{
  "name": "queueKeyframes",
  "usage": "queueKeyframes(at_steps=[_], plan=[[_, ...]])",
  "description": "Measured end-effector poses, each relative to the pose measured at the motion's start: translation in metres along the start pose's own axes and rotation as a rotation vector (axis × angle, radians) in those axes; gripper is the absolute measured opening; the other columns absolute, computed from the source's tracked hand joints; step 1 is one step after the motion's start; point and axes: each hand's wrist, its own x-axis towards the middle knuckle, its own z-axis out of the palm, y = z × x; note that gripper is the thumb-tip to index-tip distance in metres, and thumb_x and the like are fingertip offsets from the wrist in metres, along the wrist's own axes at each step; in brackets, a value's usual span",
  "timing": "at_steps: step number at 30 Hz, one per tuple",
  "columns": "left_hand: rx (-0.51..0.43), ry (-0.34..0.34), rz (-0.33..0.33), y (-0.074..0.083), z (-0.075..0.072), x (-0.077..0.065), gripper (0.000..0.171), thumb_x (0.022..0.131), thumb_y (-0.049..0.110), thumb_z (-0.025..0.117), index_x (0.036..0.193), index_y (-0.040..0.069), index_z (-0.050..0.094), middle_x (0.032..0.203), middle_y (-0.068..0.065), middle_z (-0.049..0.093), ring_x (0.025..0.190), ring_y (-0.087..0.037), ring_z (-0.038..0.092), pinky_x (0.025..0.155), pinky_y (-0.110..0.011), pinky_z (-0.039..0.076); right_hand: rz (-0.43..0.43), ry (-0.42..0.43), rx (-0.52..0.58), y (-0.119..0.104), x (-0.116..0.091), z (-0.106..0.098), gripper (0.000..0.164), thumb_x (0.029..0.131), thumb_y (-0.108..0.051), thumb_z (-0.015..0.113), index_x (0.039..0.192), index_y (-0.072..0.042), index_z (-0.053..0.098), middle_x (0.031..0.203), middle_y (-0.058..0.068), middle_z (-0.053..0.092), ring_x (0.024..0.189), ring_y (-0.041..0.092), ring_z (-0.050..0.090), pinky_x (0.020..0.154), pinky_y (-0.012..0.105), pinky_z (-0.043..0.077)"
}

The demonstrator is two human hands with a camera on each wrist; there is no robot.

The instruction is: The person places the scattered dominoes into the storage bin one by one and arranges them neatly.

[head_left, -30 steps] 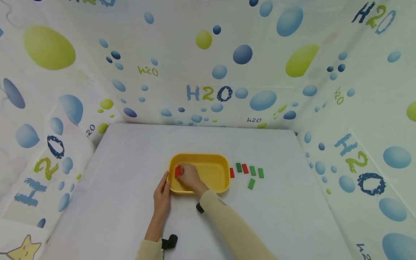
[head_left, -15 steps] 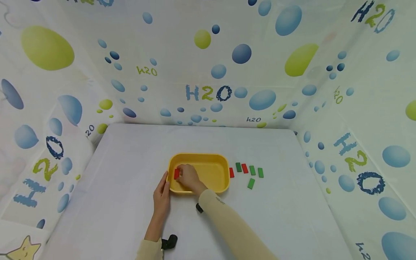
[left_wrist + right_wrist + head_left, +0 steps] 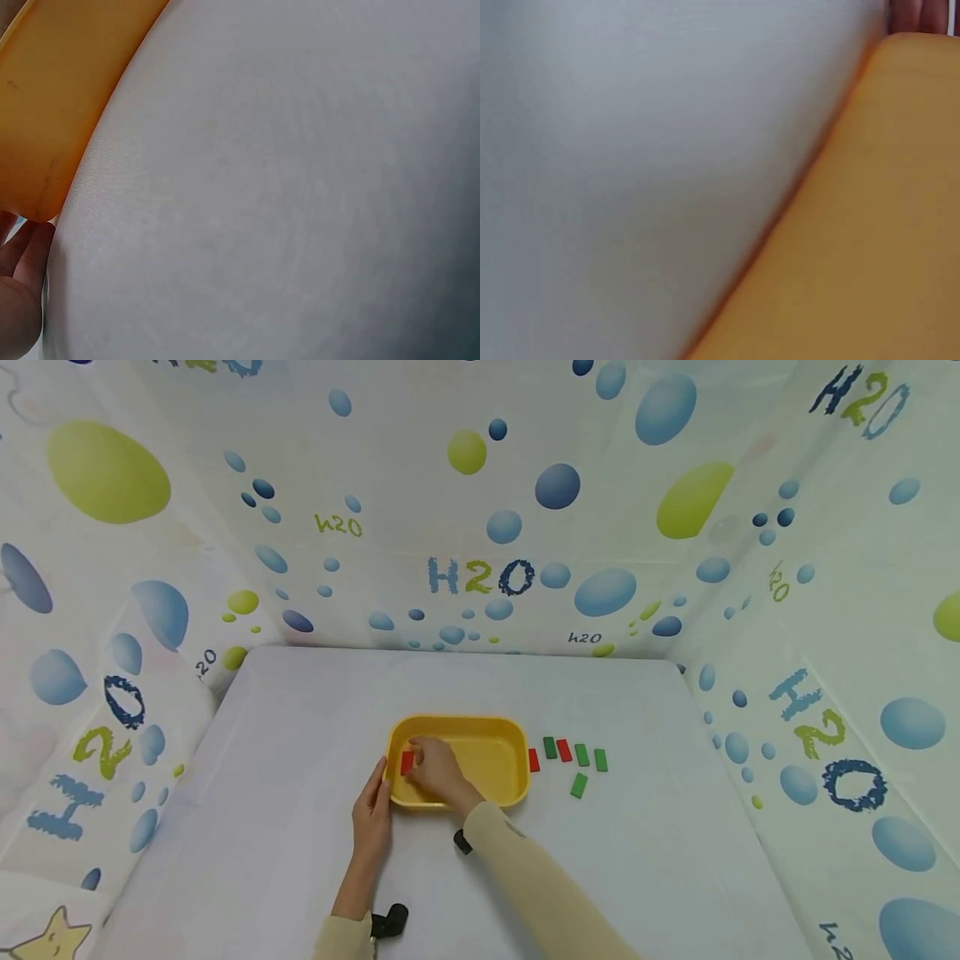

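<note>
A yellow tray (image 3: 480, 723) lies on the white table in the head view. My left hand (image 3: 371, 820) touches its left side, fingers lying along the outer wall; in the left wrist view those fingers (image 3: 30, 255) are at the tray's corner. Over the tray's left end, my right hand (image 3: 440, 770) reaches in with bent fingers and pinches a small red tile (image 3: 407, 763), whose right part they cover. The right wrist view has the tray's outer wall (image 3: 870, 210) and, at the top right corner, a bit of the left hand's fingers.
Right of the tray lie several small flat tiles, among them a red tile (image 3: 534, 760), another red tile (image 3: 564, 750), a dark green tile (image 3: 550, 747) and a green tile (image 3: 578, 785) nearer the front. Patterned sheets (image 3: 480, 485) surround the table on three sides.
The red tile has shifted slightly toward the front left within the tray, under the right hand's fingers. Both hands have stayed nearly in place.
</note>
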Motion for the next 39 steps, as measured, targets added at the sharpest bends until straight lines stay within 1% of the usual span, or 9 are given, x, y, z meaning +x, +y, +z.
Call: queueKeyframes(at_steps=[4,8,16,20,23,28,31,35,39], plan=[[-0.008,-0.017,-0.034,0.007,-0.001,-0.002,0.043,0.104,0.009,0.044,0.147,0.003,0.043,0.152,-0.014,0.042,0.143,-0.031,0.034,0.099,0.004,0.027,-0.015,0.041,0.082,-0.001,-0.005,-0.010,0.053,0.081,-0.010,0.077,0.132,-0.007,0.061,0.091,0.002,0.062,0.080,0.013,0.054,0.074,0.022,0.050],[-0.022,-0.030,-0.034,0.007,-0.002,-0.002,0.044,0.104,0.010,0.043,0.148,0.004,0.042,0.153,-0.013,0.041,0.144,-0.030,0.033,0.099,0.004,0.026,-0.024,0.088,0.146,0.001,-0.011,-0.024,0.051,0.084,-0.013,0.077,0.132,-0.011,0.061,0.102,0.005,0.066,0.082,0.010,0.060,0.073,0.017,0.052],[-0.044,-0.031,-0.028,0.002,-0.004,-0.001,0.044,0.104,0.013,0.045,0.148,0.007,0.043,0.153,-0.011,0.041,0.144,-0.030,0.033,0.100,0.003,0.027,-0.112,0.239,0.300,0.016,-0.036,-0.054,0.052,0.083,-0.013,0.078,0.131,-0.006,0.061,0.111,0.016,0.066,0.087,0.020,0.066,0.072,0.022,0.054],[-0.045,-0.025,-0.017,-0.020,-0.002,0.003,0.044,0.105,0.019,0.044,0.149,0.014,0.043,0.154,-0.006,0.041,0.146,-0.019,0.033,0.102,0.002,0.027,-0.115,0.310,0.350,0.028,-0.051,-0.066,0.051,0.083,-0.010,0.078,0.130,-0.006,0.061,0.112,0.019,0.066,0.088,0.022,0.064,0.072,0.021,0.051],[-0.028,-0.019,-0.013,-0.037,0.001,0.007,0.044,0.105,0.025,0.044,0.149,0.020,0.042,0.155,-0.001,0.041,0.144,-0.005,0.033,0.104,0.001,0.026,-0.139,0.374,0.368,0.042,-0.063,-0.080,0.052,0.082,-0.009,0.078,0.130,-0.005,0.061,0.112,0.020,0.065,0.088,0.024,0.064,0.071,0.021,0.048],[-0.021,-0.023,-0.023,-0.037,0.002,0.007,0.045,0.106,0.026,0.043,0.150,0.021,0.041,0.155,0.000,0.040,0.139,0.007,0.032,0.104,0.001,0.026,-0.132,0.510,0.350,0.071,-0.082,-0.106,0.056,0.079,-0.009,0.080,0.131,-0.007,0.060,0.111,0.019,0.064,0.088,0.026,0.064,0.069,0.026,0.049],[-0.036,-0.019,-0.034,-0.033,0.003,0.007,0.044,0.106,0.024,0.043,0.150,0.020,0.042,0.155,0.000,0.040,0.142,0.000,0.032,0.103,0.002,0.025,-0.091,0.579,0.337,0.092,-0.095,-0.120,0.057,0.078,-0.006,0.080,0.131,-0.008,0.060,0.111,0.020,0.064,0.088,0.031,0.064,0.070,0.036,0.051],[-0.036,-0.028,-0.025,-0.016,0.001,0.002,0.044,0.106,0.018,0.043,0.149,0.013,0.041,0.155,-0.007,0.040,0.146,-0.021,0.032,0.102,0.003,0.026,-0.013,0.641,0.297,0.120,-0.113,-0.132,0.058,0.078,-0.005,0.081,0.132,-0.007,0.060,0.114,0.021,0.063,0.091,0.037,0.063,0.072,0.044,0.052],[-0.017,-0.050,-0.021,0.001,-0.001,-0.002,0.045,0.105,0.016,0.042,0.149,0.008,0.040,0.155,-0.010,0.039,0.145,-0.027,0.032,0.101,0.003,0.027,0.087,0.649,0.262,0.142,-0.130,-0.139,0.062,0.077,-0.005,0.081,0.134,-0.007,0.057,0.119,0.020,0.061,0.096,0.036,0.063,0.073,0.036,0.050]])
